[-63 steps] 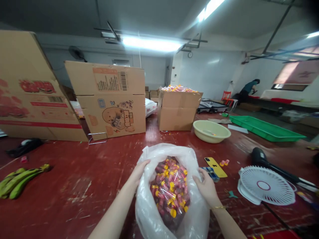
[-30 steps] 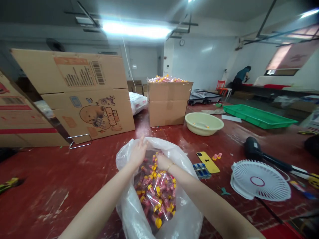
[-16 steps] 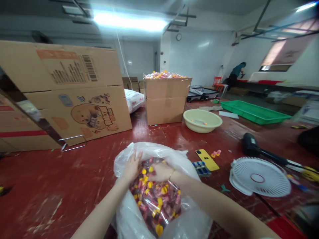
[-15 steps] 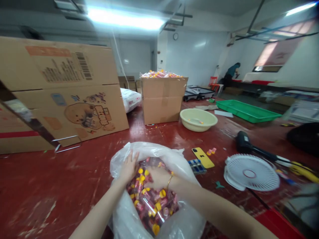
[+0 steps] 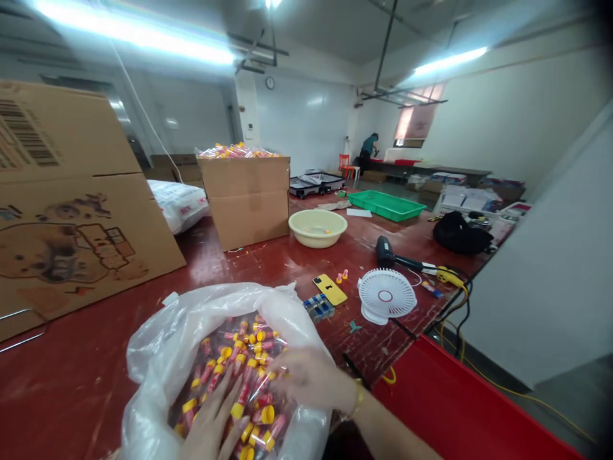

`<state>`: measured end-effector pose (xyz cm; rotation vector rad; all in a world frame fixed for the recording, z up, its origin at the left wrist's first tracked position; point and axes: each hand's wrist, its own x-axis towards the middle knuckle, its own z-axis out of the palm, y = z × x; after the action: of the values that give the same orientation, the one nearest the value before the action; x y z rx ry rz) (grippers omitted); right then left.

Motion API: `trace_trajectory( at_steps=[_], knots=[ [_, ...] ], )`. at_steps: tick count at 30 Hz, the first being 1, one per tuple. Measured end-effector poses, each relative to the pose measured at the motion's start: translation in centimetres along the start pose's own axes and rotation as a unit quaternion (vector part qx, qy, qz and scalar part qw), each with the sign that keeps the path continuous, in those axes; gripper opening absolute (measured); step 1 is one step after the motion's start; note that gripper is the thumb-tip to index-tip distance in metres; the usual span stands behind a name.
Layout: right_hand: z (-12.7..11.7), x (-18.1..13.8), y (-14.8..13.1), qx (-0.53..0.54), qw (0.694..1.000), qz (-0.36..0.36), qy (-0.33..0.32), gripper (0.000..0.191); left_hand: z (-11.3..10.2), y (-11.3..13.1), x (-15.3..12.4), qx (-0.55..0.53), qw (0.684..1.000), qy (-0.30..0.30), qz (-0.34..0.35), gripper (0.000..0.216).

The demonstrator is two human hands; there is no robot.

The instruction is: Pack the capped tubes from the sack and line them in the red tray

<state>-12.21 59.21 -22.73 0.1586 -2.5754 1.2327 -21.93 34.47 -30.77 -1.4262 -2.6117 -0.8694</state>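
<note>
A white translucent plastic bag (image 5: 158,358) stands wide-mouthed at the near edge of the red table. Inside it lie many small clear tubes with yellow caps and pink contents (image 5: 246,377). My left hand (image 5: 213,418) rests on the tubes at the near side, fingers spread and nothing gripped. Over the right part of the heap is my right hand (image 5: 306,380), with a gold bracelet at its wrist. Its fingers point left among the tubes and are blurred, so whether they hold one cannot be told.
On the table (image 5: 76,377) are a large printed carton (image 5: 86,211), a carton heaped with tubes (image 5: 249,204), a pale basin (image 5: 318,236), a green tray (image 5: 387,204), a yellow phone (image 5: 330,289), a white fan (image 5: 385,295) and a heat gun (image 5: 397,259). A person (image 5: 368,150) bends far back.
The view has swung right. My left hand has come from the bag's left rim down onto the tubes. My right hand has drawn back toward the bag's right side.
</note>
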Motion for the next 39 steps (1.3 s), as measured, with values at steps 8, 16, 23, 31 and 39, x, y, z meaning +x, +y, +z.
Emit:
trace_trajectory(
  at_steps=[8, 16, 23, 31, 39],
  knots=[
    [-3.9, 2.0, 10.7, -0.157, 0.9, 0.31, 0.262, 0.07, -2.8, 4.8, 2.8, -0.015, 0.997, 0.063, -0.043, 0.063],
    [-2.6, 4.1, 13.0, -0.217, 0.883, 0.354, 0.22, 0.08, -1.1, 16.0, 10.3, -0.335, 0.939, -0.007, -0.078, 0.04],
    [-3.3, 1.4, 13.4, -0.179, 0.901, 0.309, 0.245, 0.063, 4.5, 14.9, 18.6, -0.522, 0.823, 0.024, -0.222, 0.053],
    [-5.0, -2.4, 5.6, -0.081, 0.896, 0.086, 0.428, 0.078, 4.4, 18.1, 20.1, -0.612, 0.755, -0.001, -0.234, 0.086],
    [-8.3, -2.7, 4.0, 0.328, 0.877, 0.087, 0.34, 0.049, 4.2, 17.8, 19.7, -0.692, 0.698, -0.032, -0.183, 0.043]
  ],
)
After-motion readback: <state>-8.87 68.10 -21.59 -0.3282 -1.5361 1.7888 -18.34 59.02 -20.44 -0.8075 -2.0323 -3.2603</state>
